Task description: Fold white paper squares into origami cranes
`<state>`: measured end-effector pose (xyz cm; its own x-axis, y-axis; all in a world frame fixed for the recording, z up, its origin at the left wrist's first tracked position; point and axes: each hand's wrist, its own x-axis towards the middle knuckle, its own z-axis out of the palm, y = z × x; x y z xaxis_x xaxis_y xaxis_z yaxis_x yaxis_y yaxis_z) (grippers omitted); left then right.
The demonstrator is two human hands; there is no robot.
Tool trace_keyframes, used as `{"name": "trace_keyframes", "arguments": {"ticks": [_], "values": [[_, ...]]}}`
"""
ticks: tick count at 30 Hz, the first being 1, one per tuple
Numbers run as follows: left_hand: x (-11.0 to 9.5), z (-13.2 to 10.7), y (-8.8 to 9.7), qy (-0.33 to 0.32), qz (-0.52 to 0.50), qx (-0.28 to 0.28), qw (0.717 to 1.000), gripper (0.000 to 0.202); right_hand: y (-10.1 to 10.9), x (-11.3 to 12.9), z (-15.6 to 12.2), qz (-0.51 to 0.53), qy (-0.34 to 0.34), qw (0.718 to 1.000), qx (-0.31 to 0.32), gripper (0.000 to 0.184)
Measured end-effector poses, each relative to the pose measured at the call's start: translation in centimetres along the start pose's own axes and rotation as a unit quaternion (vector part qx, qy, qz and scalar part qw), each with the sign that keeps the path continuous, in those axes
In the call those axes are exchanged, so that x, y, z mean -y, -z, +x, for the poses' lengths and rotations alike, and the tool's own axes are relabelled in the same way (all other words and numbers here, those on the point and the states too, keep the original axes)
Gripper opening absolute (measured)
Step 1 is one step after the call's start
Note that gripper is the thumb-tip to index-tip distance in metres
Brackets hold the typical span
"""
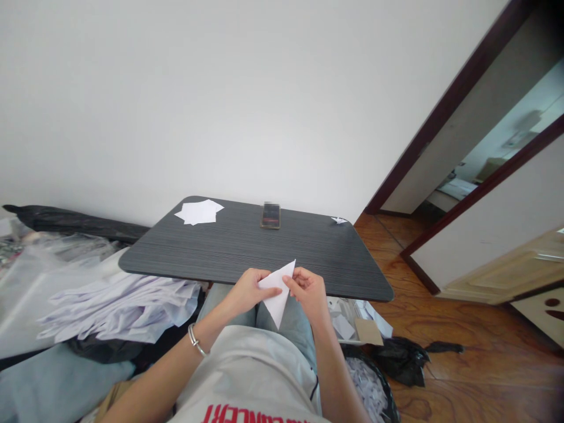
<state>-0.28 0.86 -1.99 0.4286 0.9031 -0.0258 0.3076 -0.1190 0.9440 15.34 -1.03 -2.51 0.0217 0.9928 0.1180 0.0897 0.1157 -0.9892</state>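
Paper (277, 306) is pinched by the left hand (249, 291) and the right hand (309, 292). It is held near the table (220, 247).

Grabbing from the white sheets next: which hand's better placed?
Probably the left hand: the white sheets lie on its side of the table. The right hand would likely reach across. Both hold the paper triangle, so one must release.

Soft, even light across the wall (229, 100), dark upper-right corner, wide-angle stretch toward edges
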Motion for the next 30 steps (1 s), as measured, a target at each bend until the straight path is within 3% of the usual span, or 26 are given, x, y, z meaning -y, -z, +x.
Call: {"name": "trace_keyframes", "arguments": {"ticks": [6,15,22,30], "values": [[0.2,-0.1,-0.1,-0.012,0.029,0.001,1.0,0.024,-0.2,0.5,-0.3,-0.063,-0.009,0.998,-0.009,0.018],[0.8,0.0,-0.1,-0.017,0.008,0.016,1.0,0.027,0.2,0.1,-0.1,-0.007,0.001,1.0,-0.01,0.021],[1.3,0.1,0.0,-0.013,0.013,0.03,0.999,0.03,0.7,0.2,0.1,0.057,0.035,0.997,-0.046,0.016],[1.0,0.2,0.3,-0.008,-0.009,0.008,1.0,0.031,1.2,0.3,0.2,0.075,0.048,0.996,-0.031,0.014]]}}
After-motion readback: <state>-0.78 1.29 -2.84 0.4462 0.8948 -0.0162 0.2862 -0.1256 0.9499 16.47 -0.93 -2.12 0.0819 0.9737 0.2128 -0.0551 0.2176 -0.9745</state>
